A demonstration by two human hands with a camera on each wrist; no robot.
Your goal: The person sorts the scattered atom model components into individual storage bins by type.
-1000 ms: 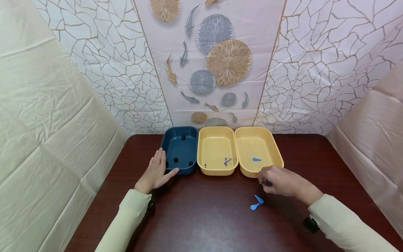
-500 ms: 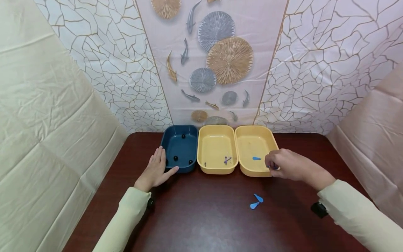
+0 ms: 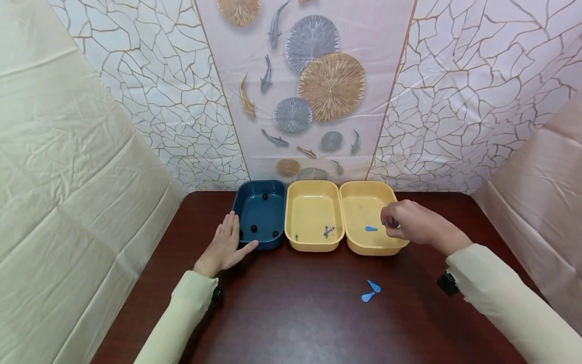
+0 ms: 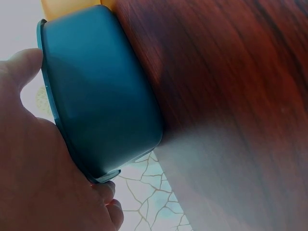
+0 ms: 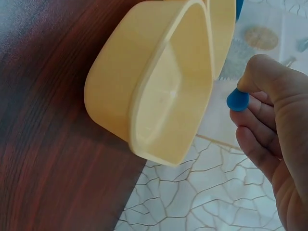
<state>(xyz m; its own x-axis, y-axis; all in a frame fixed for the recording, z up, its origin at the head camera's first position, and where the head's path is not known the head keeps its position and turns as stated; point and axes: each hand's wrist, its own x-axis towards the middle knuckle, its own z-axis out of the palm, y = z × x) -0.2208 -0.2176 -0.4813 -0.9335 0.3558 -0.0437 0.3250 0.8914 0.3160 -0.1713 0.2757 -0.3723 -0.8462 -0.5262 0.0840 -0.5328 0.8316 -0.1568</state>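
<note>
My right hand (image 3: 411, 225) is over the right yellow tray (image 3: 373, 249), its thumb and fingers pinching a blue teardrop-shaped piece (image 5: 237, 100). Only the rounded end of that piece shows in the right wrist view. Inside the same tray lies another blue teardrop piece (image 3: 371, 229). Two more blue pieces (image 3: 374, 287) lie close together on the table in front of it. On the far left, my left hand (image 3: 223, 247) rests along the dark blue tray (image 3: 268, 245), fingers straight at its left rim and thumb at the front rim.
Several black balls (image 3: 253, 228) sit in the dark blue tray. Small purple pieces (image 3: 328, 232) lie in the middle yellow tray (image 3: 313, 247). All three trays stand side by side at the back of the dark wooden table (image 3: 291, 313), before a patterned cloth (image 3: 313, 91).
My right hand has moved up and forward from the front of the right yellow tray to above it, carrying the blue teardrop piece. The left hand has stayed put.
</note>
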